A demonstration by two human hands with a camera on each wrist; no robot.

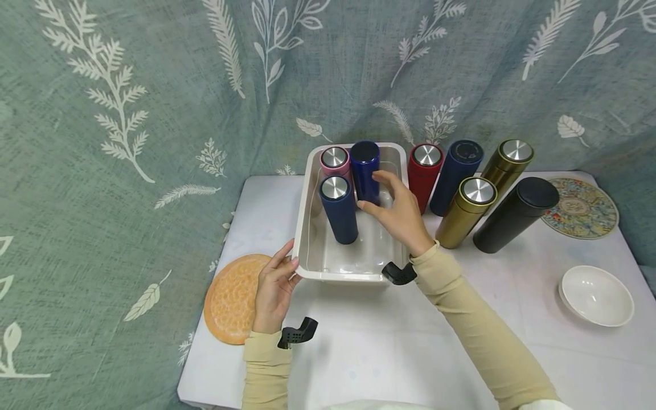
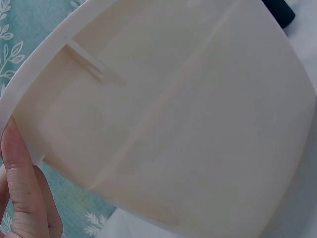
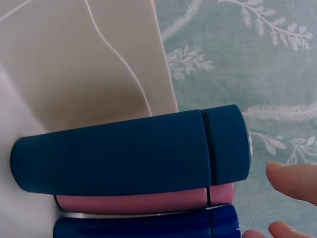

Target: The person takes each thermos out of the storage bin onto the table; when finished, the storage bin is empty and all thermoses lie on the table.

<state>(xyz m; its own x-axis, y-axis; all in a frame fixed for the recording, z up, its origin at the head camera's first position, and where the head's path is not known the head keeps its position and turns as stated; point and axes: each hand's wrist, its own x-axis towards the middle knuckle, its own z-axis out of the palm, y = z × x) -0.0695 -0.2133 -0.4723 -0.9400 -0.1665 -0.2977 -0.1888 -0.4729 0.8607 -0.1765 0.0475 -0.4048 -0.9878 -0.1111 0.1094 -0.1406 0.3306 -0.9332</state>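
The person's right hand (image 1: 401,213) is beside a glossy deep-blue cylindrical bottle (image 1: 364,179), thumb and fingers spread apart with nothing held. The bottle stands upright in a white rectangular plastic bin (image 1: 343,277), long axis vertical, dark cap upward, next to a pink cylindrical bottle (image 1: 334,158), while the left hand (image 1: 274,285) grips the bin's near-left corner.

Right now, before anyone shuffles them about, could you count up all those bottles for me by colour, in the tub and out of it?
Blue bottles: 3
Gold bottles: 2
Pink bottle: 1
Red bottle: 1
Black bottle: 1
Total: 8
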